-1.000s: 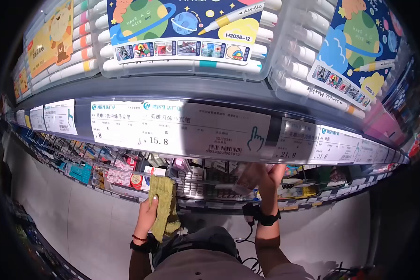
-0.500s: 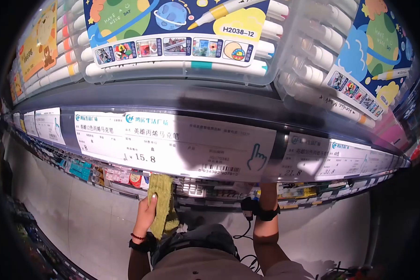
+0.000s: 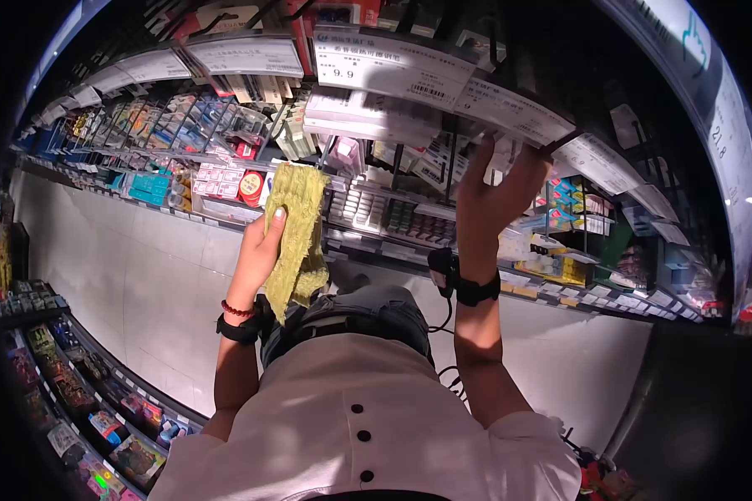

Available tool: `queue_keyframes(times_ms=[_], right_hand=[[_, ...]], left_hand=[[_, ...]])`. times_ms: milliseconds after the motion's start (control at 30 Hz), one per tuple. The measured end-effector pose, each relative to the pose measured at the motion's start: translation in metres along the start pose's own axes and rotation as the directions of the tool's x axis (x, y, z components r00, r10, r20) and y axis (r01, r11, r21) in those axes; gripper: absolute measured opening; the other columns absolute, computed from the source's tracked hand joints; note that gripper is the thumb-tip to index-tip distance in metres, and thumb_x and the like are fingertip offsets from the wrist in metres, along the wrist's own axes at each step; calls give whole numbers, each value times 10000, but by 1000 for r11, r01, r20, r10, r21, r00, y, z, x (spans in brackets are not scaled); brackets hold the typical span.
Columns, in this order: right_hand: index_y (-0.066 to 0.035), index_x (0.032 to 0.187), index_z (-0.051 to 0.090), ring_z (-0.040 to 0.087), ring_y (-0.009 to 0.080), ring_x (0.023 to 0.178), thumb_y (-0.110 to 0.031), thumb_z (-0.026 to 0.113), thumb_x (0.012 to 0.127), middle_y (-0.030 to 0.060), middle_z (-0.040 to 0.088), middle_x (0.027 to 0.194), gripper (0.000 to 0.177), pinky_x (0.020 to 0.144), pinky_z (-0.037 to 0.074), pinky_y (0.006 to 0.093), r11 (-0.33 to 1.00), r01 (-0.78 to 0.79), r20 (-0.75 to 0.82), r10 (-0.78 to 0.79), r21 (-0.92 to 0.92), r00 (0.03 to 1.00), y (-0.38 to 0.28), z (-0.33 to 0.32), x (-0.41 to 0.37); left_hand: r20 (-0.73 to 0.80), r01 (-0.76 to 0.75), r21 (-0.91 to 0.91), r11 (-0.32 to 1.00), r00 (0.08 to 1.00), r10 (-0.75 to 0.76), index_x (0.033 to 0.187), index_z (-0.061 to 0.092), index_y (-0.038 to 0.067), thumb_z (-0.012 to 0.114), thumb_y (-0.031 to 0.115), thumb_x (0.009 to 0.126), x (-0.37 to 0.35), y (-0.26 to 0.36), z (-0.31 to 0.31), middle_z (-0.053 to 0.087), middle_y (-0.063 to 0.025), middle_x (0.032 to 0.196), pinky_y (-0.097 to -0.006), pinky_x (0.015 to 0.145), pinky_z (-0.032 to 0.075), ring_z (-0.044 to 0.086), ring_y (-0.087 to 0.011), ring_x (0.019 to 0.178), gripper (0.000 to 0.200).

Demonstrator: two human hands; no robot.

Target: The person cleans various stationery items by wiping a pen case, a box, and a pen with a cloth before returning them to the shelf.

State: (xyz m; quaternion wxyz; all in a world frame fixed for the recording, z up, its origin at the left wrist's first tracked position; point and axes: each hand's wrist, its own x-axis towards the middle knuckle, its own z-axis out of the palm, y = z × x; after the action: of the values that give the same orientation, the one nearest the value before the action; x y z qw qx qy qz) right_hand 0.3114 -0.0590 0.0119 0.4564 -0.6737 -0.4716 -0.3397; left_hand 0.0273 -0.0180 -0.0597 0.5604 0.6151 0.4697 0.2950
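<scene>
A yellow-green fluffy cloth is gripped in my left hand, thumb lying across its front, and it hangs down before my waist. My right hand is raised at the shelf front with thumb and fingers apart, nothing visible between them. Its fingertips, in shadow, overlap the lower edge of a white price label. Left of that label, a wider price label reads 9.9. Under it sit pale packaged boxes.
Lower shelves carry small boxed goods, including teal packs and yellow packs. A higher label strip curves down at the right. Pale floor tiles lie below, with another stocked shelf at lower left. A black cable hangs beside my right wrist.
My view has tipped downward from the marker boxes to the lower shelf. My right hand, earlier mostly hidden behind the upper label strip, now shows. The cloth stays in my left hand.
</scene>
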Motion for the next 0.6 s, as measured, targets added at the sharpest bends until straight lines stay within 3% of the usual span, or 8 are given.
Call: queue_keyframes(times_ms=[100,133,233,333,400,500,567,600], right_hand=[[52,1041,471,459,339,845,-121,583,785,200,504,888,329,741,365,419,999,-2,128,8,-44,992,3,9,-1],[52,1026,481,483,363,828,-160,572,794,196,531,849,327,724,367,445,995,-79,257,93,-63,962,5,11,-2],[40,1045,483,533,390,751,-210,575,791,193,555,829,368,651,413,444,998,12,250,3,-60,968,16,27,2],[26,1037,506,562,396,678,-223,575,778,218,563,897,366,558,447,430,978,180,115,-168,-107,979,37,49,-1],[8,1005,538,565,393,648,-230,571,772,221,573,887,336,527,455,415,929,270,230,-213,-252,949,45,46,-3],[-13,887,587,563,371,627,-155,572,740,187,585,782,205,559,446,413,993,-112,196,105,24,975,28,45,-2],[-19,813,588,541,366,577,-106,566,715,142,571,648,133,574,412,428,975,73,-22,-70,210,997,5,45,5],[-18,988,564,576,342,782,-86,591,737,177,597,867,261,693,459,389,979,46,291,-103,197,951,2,40,-2]], left_hand=[[-28,-14,-99,995,1000,11,1000,546,-39,380,373,929,-3,1,-3,579,-27,828,-220,670,413,491,-67,736,450],[-50,-16,-119,993,999,10,1009,544,-36,380,376,928,-5,5,-4,578,-26,836,-218,668,413,493,-65,734,451],[-64,4,-134,991,998,-12,1039,534,-36,376,393,925,-10,6,-9,579,-25,870,-217,670,416,500,-66,739,470],[-62,37,-152,988,997,-46,1046,533,-36,375,396,925,-15,2,-15,581,-31,881,-214,687,415,504,-64,762,475],[-78,48,-140,989,995,-60,1064,526,-34,354,415,926,-19,0,-18,581,-42,909,-222,709,414,510,-75,790,500],[-131,52,-147,988,989,-71,1110,500,-35,312,452,924,-24,-2,-22,572,-64,977,-238,761,409,518,-101,855,554],[-190,47,-203,978,978,-87,1144,477,-39,286,475,922,-28,-3,-25,559,-79,1029,-249,801,402,517,-120,907,591],[-223,40,-250,967,970,-98,1159,465,-42,276,483,920,-28,-3,-24,551,-86,1055,-254,821,397,514,-129,933,607]])
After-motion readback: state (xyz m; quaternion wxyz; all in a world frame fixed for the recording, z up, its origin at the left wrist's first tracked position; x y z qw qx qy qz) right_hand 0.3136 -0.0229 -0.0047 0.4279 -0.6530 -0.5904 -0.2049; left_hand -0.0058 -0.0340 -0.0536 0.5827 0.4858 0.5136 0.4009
